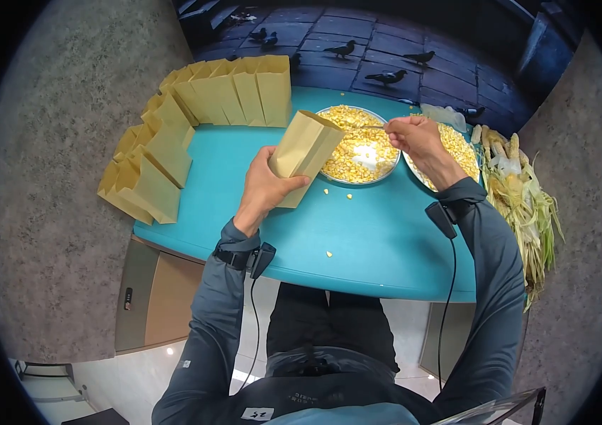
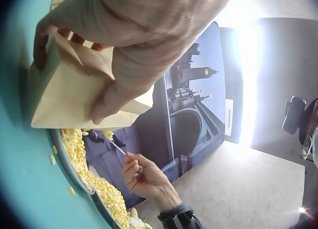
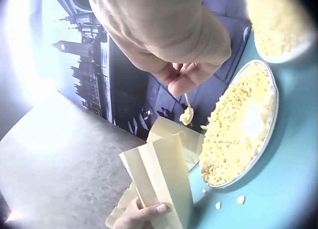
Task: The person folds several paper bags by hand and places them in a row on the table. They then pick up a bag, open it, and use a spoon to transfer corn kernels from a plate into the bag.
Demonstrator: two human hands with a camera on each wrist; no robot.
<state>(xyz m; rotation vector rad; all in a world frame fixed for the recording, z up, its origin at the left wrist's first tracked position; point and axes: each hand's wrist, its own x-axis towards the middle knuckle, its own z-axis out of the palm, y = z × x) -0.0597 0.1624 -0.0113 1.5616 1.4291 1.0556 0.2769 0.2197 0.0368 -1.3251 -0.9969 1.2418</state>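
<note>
My left hand [image 1: 262, 185] grips an upright, slightly tilted brown paper bag [image 1: 306, 149], thumb across its near side and fingers around the back. Its open mouth leans toward the near plate [image 1: 367, 154] of yellow corn kernels. In my right hand [image 1: 423, 145] the handle of a small spoon [image 3: 187, 112] is pinched between thumb and fingers. A few corn kernels [image 3: 185, 118] sit in the spoon's bowl, raised above the plate and close to the bag's mouth. The plate shows a bare white patch among the kernels. The bag's inside is hidden.
More paper bags [image 1: 244, 88] stand open along the table's left and back edges. A second plate of kernels [image 1: 460, 149] sits at right, beside husks and cobs [image 1: 517, 191]. Loose kernels [image 1: 329, 253] dot the teal table [image 1: 379, 241]. A pigeon-printed backdrop [image 1: 357, 42] rises behind.
</note>
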